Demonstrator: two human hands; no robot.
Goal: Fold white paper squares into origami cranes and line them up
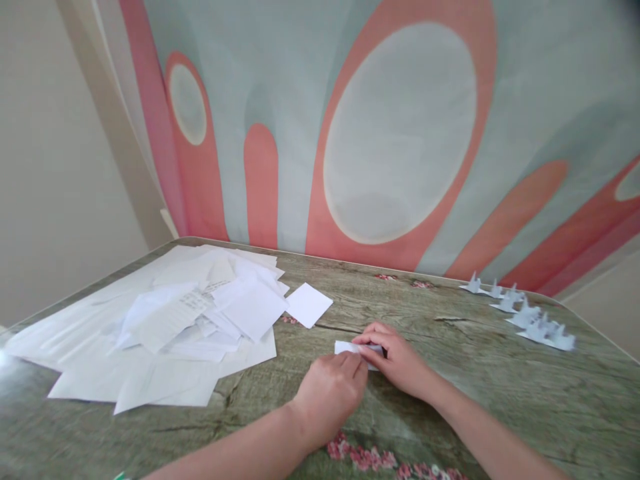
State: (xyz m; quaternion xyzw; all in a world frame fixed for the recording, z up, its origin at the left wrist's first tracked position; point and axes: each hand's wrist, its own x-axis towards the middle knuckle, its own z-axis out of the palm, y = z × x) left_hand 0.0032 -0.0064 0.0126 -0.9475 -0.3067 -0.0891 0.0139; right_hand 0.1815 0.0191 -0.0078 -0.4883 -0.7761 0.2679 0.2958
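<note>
A small folded piece of white paper (344, 347) lies on the table between my hands, partly covered by them. My left hand (334, 388) is closed, with its fingertips pressed on the front edge of the paper. From the right, my right hand (393, 353) curls its thumb and fingers over the paper's right part, gripping it. Just beyond and to the left, a square white sheet (310, 305) rests flat on the table.
A large loose pile of white paper sheets (165, 380), some printed, covers the table's left side. Several folded white paper figures (525, 313) stand in a row at the far right. The wood-patterned table (425, 427) meets a pink and grey patterned wall (290, 180) behind.
</note>
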